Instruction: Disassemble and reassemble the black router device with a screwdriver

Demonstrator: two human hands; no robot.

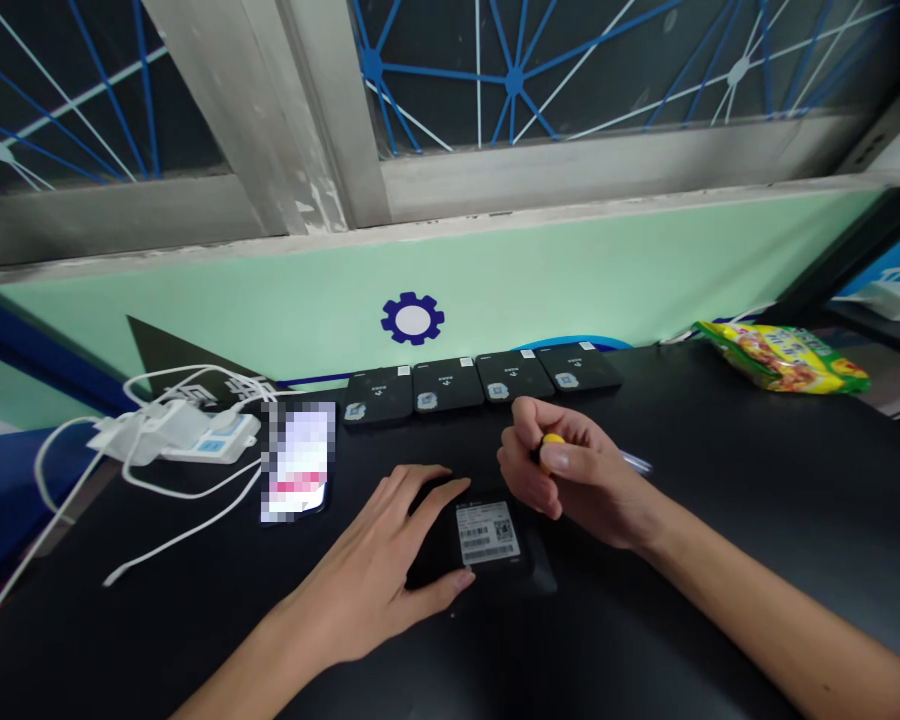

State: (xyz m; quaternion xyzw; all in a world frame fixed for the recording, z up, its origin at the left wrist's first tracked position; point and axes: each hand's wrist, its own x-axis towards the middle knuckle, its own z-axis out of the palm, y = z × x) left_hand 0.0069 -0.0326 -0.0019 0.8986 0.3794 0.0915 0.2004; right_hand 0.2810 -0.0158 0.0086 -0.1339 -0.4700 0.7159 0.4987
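Observation:
A flat black box with a white barcode label (489,532) lies on the black table. My left hand (379,560) spans its left side, fingertips along the far edge and thumb at the near edge, gripping it. Just above and to the right, my right hand (570,470) is closed around a small tool with a yellow and black handle (551,440). Most of that tool is hidden in the fingers, so its working end does not show. A clear pen-like stick (637,462) shows behind the right wrist; whether it touches the hand I cannot tell.
Several similar black boxes (448,385) stand in a row along the wall. At left lie a lit phone (300,465), a white power strip (210,440) and tangled white cables (187,493). A yellow-green snack bag (787,360) lies at the far right.

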